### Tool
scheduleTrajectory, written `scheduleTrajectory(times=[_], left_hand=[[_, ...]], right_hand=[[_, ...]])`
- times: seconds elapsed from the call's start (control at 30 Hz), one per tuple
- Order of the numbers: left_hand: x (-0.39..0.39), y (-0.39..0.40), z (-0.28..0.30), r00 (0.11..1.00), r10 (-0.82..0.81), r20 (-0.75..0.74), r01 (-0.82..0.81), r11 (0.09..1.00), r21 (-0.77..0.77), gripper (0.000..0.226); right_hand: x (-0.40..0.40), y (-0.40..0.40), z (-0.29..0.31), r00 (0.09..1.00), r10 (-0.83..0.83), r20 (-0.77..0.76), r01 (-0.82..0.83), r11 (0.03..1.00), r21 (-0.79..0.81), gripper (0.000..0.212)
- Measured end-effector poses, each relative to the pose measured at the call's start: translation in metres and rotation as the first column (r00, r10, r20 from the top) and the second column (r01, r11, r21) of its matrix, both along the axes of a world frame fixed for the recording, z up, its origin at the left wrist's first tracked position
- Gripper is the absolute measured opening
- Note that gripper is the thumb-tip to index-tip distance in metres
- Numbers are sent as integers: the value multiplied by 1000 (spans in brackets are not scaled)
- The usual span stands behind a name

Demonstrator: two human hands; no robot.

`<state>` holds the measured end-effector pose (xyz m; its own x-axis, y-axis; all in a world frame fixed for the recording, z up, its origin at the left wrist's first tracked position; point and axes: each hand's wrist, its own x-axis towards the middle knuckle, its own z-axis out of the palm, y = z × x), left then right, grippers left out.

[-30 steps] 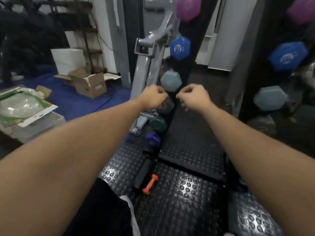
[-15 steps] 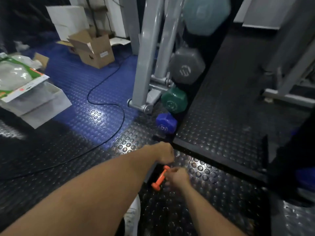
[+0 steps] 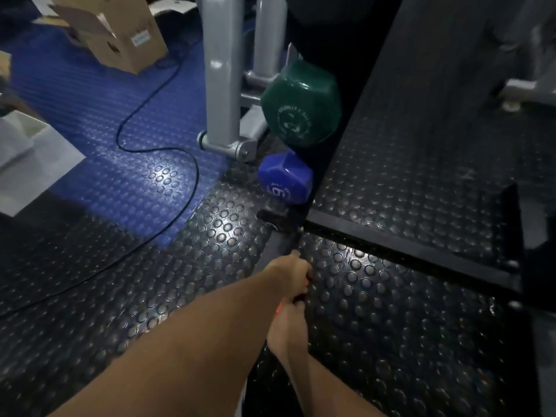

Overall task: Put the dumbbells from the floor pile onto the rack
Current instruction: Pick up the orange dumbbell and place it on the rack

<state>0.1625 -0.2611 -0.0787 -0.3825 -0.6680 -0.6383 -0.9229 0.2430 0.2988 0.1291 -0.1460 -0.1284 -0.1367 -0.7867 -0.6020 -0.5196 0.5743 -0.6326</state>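
Two hands point(image 3: 290, 296) — orange dumbbell point(image 3: 278, 309) mostly hidden

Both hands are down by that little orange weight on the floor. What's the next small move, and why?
Probably lift the orange dumbbell off the floor. Both the left hand and right hand are closed around it, almost hiding it, and it belongs up on the rack beside the blue dumbbell.

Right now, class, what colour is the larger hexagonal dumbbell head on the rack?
Dark green, with faint pale markings; seen in the head view, the only one.

rack post point(image 3: 221, 85) left, studded floor point(image 3: 391, 320) open rt
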Motion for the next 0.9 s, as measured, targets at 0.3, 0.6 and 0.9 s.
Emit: scheduleTrajectory(times=[0.3, 0.6, 0.9], left_hand=[[0, 2, 30, 956, 231, -179, -256, 958, -131, 12], [-6, 14, 222, 868, 95, -488, -330, 844, -422, 24], [87, 59, 457, 783, 22, -621, -522, 565, -639, 26]], right_hand=[[-45, -4, 59, 947, 235, -220, -262, 959, -106, 18], [-104, -12, 237, 872, 265, -411, -417, 842, -343, 21], [-65, 5, 480, 798, 246, -550, -584, 542, -605, 24]])
